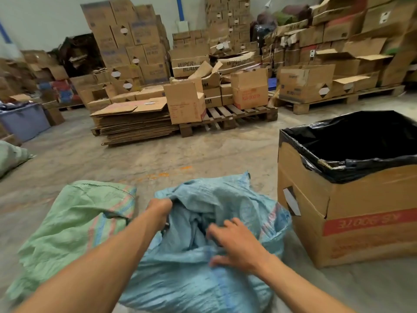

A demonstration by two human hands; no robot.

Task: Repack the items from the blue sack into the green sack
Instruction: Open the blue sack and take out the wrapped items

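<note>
The blue sack (196,256) is shown on the concrete floor (158,159) in the lower middle of the head view, its mouth crumpled and turned away from the wearer. All other positions are given relative to this sack.

Left hand (160,208): closed in a fist on the sack's rim at the left side of the mouth, the woven fabric being bunched within the grip. Right hand (234,241): laid on the near right of the mouth with fingers (217,231) loosely spread and curled toward the opening; whether anything is pinched beneath them cannot be told (the hand is blurred). The contents of the sack are hidden by folds.

The green sack (74,227) is seen lying slack directly to the left of the blue sack, touching it, with a striped band along its edge. A second pale green bag (11,157) is partly visible far to the left, well apart.

To the right of the blue sack, just beside it, a large cardboard box (361,213) lined with a black plastic bag (361,141) stands open. Beyond the blue sack, across bare floor, wooden pallets (230,118) carrying stacked cartons (126,41) and a pile of flattened cardboard (133,123) are seen.
</note>
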